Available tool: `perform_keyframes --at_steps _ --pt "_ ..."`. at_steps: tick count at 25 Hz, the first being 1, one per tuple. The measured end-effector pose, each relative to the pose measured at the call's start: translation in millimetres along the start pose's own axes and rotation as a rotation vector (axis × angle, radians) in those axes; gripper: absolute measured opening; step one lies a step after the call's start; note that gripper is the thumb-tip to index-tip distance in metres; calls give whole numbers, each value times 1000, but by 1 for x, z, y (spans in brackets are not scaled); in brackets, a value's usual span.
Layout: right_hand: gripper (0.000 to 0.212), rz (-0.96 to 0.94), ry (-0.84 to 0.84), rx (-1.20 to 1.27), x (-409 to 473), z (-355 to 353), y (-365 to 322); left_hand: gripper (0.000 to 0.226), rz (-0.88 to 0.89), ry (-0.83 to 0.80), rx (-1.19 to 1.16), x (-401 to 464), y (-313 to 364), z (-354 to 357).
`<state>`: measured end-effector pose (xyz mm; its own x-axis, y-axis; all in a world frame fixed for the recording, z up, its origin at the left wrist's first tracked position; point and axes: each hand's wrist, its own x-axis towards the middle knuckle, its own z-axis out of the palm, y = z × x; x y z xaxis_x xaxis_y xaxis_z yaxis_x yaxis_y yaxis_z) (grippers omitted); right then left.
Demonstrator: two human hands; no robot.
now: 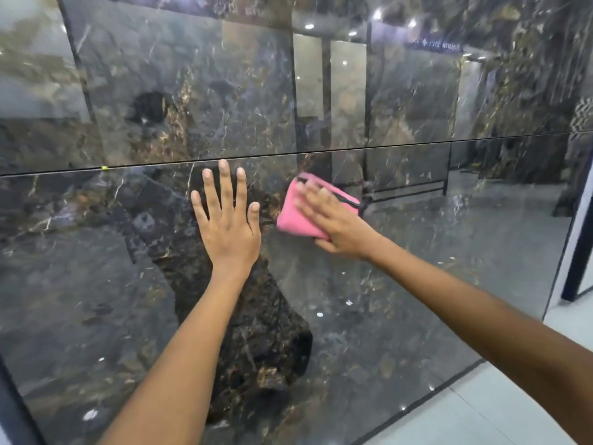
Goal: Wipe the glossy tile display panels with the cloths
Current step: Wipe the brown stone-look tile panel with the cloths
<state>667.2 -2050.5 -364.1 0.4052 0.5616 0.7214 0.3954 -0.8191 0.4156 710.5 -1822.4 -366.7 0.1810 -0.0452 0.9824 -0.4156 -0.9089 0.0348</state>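
Note:
A dark glossy marble-look lower panel (417, 268) fills most of the view, with an upper panel (192, 91) above a thin horizontal seam. My left hand (227, 220) lies flat against the lower panel just under the seam, fingers straight and spread. To its right, my right hand (333, 220) presses a folded pink cloth (295, 216) with a dark edge against the same panel. The right hand is blurred; its fingers lie over the cloth.
A small yellow-green spacer (104, 168) sits in the seam at left. Pale floor tiles (513, 406) show at the bottom right beside the panel's edge. A dark frame post (577, 252) stands at the right. The panels reflect showroom lights and displays.

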Motion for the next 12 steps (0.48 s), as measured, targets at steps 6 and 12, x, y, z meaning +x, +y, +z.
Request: perform_keyframes --at_steps 6,12 --pt "75 947 526 339 22 -47 75 56 -38 20 31 1 7 3" --pt "71 -193 -8 -123 -78 15 39 57 -346 119 -75 13 57 12"
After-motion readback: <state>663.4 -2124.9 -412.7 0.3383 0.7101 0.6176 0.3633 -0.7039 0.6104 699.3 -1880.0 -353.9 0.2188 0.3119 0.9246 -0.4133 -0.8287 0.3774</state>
